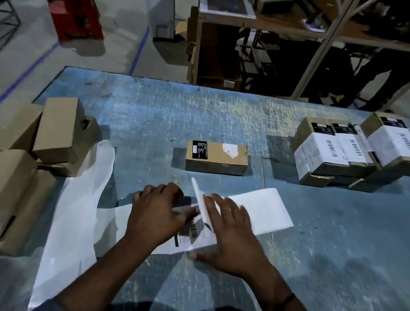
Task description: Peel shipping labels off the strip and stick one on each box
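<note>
Hands meet over the strip [264, 213] at the near middle of the table [152, 109], right where my feed is centred. The right hand [228, 237] lies flat on the strip, fingers straight and spread, thumb at the strip's near edge. It grasps nothing and only presses the paper down. The left hand [155, 214] sits just beside it, knuckles bent and fingertips hidden, thumb pointing toward the printed label [193, 232]. I cannot tell whether that hand pinches anything.

Between the two hands a white flap [197, 194] stands up on edge, tilted away from me. It is blurred, so I cannot make out whether it is label or backing. The label, with its barcode, lies on the strip in the gap between the hands, partly shaded by them. To the right of the right hand the strip is blank white paper, flat on the table.

Beyond the hands and well apart from them, one box [221, 164] lies flat. Its top bears a black sticker [198, 149] at the left end and a ragged white patch [230, 150] nearer the right. At the far right I see labelled boxes [317, 154] with white barcode labels, touching one another. Along the left edge plain boxes [60, 129] are piled, some stacked. Translucent white liner [78, 205] trails leftward from the left hand and off the near edge.
</note>
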### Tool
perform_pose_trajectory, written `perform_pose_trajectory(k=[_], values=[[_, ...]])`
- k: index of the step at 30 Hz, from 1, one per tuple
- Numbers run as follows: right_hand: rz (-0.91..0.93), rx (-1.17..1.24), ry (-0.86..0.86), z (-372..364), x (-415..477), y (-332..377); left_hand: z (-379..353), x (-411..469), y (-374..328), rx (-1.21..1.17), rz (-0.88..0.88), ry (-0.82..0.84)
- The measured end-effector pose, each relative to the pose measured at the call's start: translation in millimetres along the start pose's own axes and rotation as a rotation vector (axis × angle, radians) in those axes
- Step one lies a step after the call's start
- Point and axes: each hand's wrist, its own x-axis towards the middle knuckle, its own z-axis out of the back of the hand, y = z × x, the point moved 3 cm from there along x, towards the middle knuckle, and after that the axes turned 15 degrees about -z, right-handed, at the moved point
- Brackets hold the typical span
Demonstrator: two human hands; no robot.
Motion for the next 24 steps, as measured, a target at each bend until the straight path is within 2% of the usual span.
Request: perform_pose_trajectory(k=[2,4,7,8,10,12,13,16,18,21,24], values=[[-0.048,0.159,-0.090,0.9,1.9,-10.5,-1.4,-0.2,-7.1,-0.004,-0.021,-0.034],[-0.095,0.439,-0.277,11.7,-0.1,-16.4,-6.2,-1.6,-17.4,0.010,-0.096,-0.069],[-0.403,0.862,-0.441,26.9,-7.2,-17.9,-20.8,-3.6,-33.9,-0.221,-0.222,-0.096],[-0.507,1.050,-0.459,30.2,-8.3,-17.4,-27.3,-3.5,-38.0,-0.315,-0.255,-0.074],[-0.644,1.593,-0.471,30.8,-5.8,-21.7,-38.1,-2.2,-45.9,-0.367,-0.342,0.004],[-0.684,2.082,-0.441,36.0,-5.2,-26.4,-46.2,-0.1,-53.4,-0.320,-0.425,0.060],[-0.686,2.193,-0.447,37.4,-4.2,-32.4,-49.9,1.3,-56.8,-0.304,-0.456,0.070],[-0.695,2.267,-0.512,42.1,-5.5,-49.4,-58.1,5.3,-66.1,-0.268,-0.515,0.090],[-0.725,2.247,-0.576,45.3,-8.5,-59.5,-63.3,7.8,-72.5,-0.160,-0.608,0.103],[-0.760,2.214,-0.656,45.2,-14.1,-73.0,-69.0,17.5,-85.3,0.003,-0.729,0.208],[-0.816,2.092,-0.750,36.7,-18.6,-82.3,-70.5,30.3,-99.7,0.059,-0.771,0.314]])
